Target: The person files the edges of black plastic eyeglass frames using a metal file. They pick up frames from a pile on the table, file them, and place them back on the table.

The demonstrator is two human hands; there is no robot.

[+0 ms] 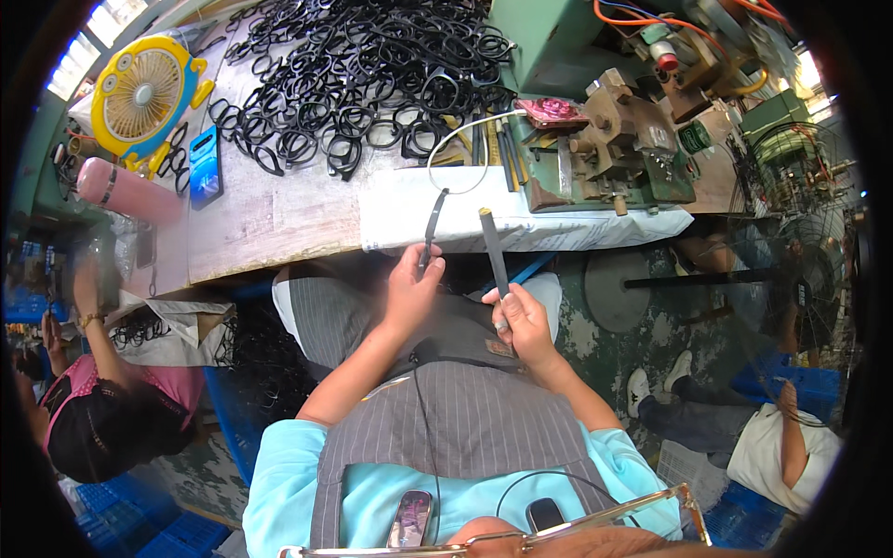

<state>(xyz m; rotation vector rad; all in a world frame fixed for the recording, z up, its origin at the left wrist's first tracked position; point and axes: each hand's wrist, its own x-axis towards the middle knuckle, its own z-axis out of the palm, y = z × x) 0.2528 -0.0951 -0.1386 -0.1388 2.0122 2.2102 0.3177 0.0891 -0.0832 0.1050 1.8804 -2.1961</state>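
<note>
My left hand (416, 282) grips a narrow black eyeglass frame (432, 228), seen nearly edge-on and raised in front of the table edge. My right hand (521, 324) is closed round the lower end of a dark grey file (494, 249), which points up and has a yellowish tip. The two pieces stand apart, with a gap between them. Beyond my hands, a white cloth (395, 219) hangs over the table's front edge. A thin white ring (432, 167) lies above it, and several more files (507, 153) rest beside that.
A big heap of black eyeglass frames (363, 65) covers the far table. To the left are a yellow fan (144, 96), a blue phone (206, 167) and a pink bottle (128, 190). A metal clamping machine (623, 139) stands at right. Other people sit on both sides.
</note>
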